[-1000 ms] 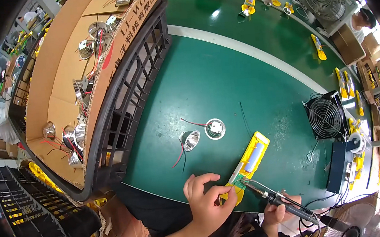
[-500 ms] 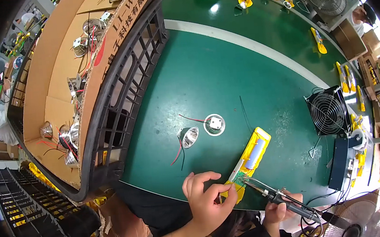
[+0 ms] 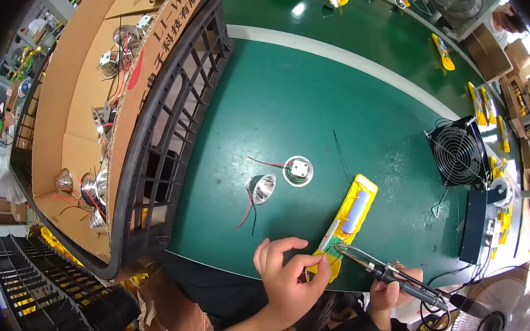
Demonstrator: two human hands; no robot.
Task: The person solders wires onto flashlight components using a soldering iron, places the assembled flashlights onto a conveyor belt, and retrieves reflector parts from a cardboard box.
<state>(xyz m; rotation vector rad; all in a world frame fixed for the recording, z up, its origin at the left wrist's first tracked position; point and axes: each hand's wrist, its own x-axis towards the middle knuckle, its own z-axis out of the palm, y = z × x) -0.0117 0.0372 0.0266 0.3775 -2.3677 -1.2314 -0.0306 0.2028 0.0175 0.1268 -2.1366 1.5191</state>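
An open yellow plastic housing (image 3: 362, 189) lies slantwise near the front edge, with a pale blue cylindrical battery (image 3: 355, 213) in it and a small green circuit board (image 3: 331, 246) toward its near end. My right hand (image 3: 391, 286) grips a soldering iron (image 3: 411, 288), whose tip meets the board area. Over the housing's near end, my left hand (image 3: 292, 281) has thumb and index finger pinched together; what is between them is too small to make out. Farther off lie a reflector cup (image 3: 263, 189) with red and black wires and another reflector (image 3: 298, 171), its white back facing up.
At left, a black plastic crate (image 3: 173, 136) holds a cardboard box (image 3: 75, 113) of wired reflectors. A small black fan (image 3: 457, 154) and a dark box-shaped unit (image 3: 475, 225) with cables stand at right. Beyond the pale strip, several yellow housings (image 3: 443, 52) lie on a green surface.
Both hands, the soldering iron and the housing keep nearly the same places. The picture of the table has shifted very slightly.
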